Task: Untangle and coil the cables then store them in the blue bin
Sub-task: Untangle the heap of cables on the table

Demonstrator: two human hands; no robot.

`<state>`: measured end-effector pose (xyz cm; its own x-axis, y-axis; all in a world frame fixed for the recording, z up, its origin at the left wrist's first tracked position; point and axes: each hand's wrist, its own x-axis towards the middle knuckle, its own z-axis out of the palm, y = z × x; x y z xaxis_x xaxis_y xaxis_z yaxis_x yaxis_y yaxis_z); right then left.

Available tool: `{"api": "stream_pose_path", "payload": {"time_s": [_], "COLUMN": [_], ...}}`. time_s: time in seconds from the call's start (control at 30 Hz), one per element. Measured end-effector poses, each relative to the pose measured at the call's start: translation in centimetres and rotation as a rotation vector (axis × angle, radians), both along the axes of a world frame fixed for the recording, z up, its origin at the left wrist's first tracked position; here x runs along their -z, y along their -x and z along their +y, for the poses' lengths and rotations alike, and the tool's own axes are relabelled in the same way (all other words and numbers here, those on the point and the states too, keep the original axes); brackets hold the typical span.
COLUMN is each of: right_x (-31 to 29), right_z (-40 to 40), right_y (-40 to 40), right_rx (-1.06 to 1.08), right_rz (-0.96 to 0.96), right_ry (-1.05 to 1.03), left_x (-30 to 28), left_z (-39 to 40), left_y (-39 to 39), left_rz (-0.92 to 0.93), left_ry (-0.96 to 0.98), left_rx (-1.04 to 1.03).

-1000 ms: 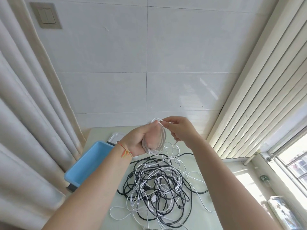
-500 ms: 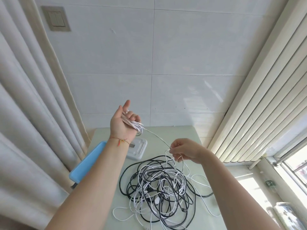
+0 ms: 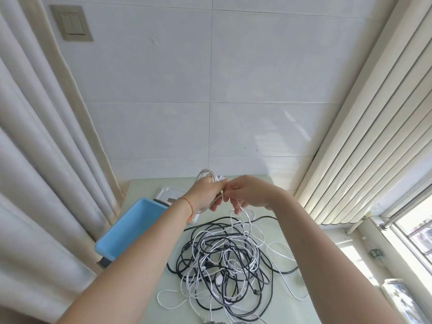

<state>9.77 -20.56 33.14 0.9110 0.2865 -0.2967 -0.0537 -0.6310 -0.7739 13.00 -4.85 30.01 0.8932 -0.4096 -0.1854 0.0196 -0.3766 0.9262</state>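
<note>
Where hands meet, left hand grips white cable coil; right hand pinches strand, fingertips hidden.

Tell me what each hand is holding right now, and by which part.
The left hand grips the coiled white cable around its loops. The right hand pinches the same cable's free strand beside the coil.

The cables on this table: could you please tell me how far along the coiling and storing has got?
Done: nothing stored; the blue bin, as far as visible, holds no cable. In hand: the left hand holds a partly wound white cable coil, and the right hand feeds its strand. Left: the tangled pile of black and white cables on the table, then storing everything.
</note>
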Motion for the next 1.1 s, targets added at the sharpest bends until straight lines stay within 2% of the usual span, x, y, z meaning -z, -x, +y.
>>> {"api": "stream_pose_path", "payload": {"time_s": [0.1, 0.17, 0.3, 0.37, 0.4, 0.47, 0.57, 0.6, 0.67, 0.77, 0.83, 0.97, 1.1], "right_x": [-0.4, -0.8, -0.8, -0.3, 0.0, 0.6, 1.7, 2.1, 2.8, 3.4, 3.4, 3.0, 2.3], "right_z": [0.0, -0.6, -2.8, -3.6, -3.8, -3.8, -4.0, -4.2, -4.6, -4.7, -4.3, -2.5, -0.6], "right_y": [0.1, 0.0, -0.3, -0.8, -1.0, -1.1, -0.7, -0.6, -0.5, -0.2, -0.1, -0.2, -0.1], "right_rx": [-0.019, -0.028, -0.004, 0.104, 0.169, 0.239, 0.240, 0.244, 0.264, 0.275, 0.254, 0.151, 0.044], "right_rz": [-0.012, -0.008, 0.040, -0.018, -0.036, -0.033, 0.022, 0.036, 0.054, 0.091, 0.095, 0.121, 0.153], "right_ry": [0.090, 0.133, 0.073, -0.040, -0.135, -0.304, -0.393, -0.391, -0.359, -0.267, -0.178, -0.023, -0.007], "left_x": [0.0, -0.1, -0.3, 0.0, 0.2, 0.3, -0.3, -0.5, -0.8, -0.9, -0.8, -1.0, -0.6], "left_z": [-0.2, 0.1, 1.7, 2.4, 2.5, 2.7, 3.1, 3.2, 3.3, 3.5, 3.1, 1.5, 0.3], "left_y": [0.4, 0.4, -0.2, -0.5, -0.6, -0.7, -1.3, -1.6, -2.1, -2.3, -2.4, -1.8, -1.3], "left_rz": [0.145, 0.246, 0.324, 0.387, 0.452, 0.639, 0.776, 0.795, 0.793, 0.686, 0.611, 0.510, 0.350], "left_ry": [0.059, -0.005, -0.164, -0.102, 0.024, 0.435, 1.001, 1.131, 1.292, 1.364, 1.343, 1.217, 0.928], "left_rx": [0.042, 0.128, 0.382, 0.498, 0.541, 0.630, 0.702, 0.673, 0.432, -0.082, -0.248, -0.319, -0.187]}}
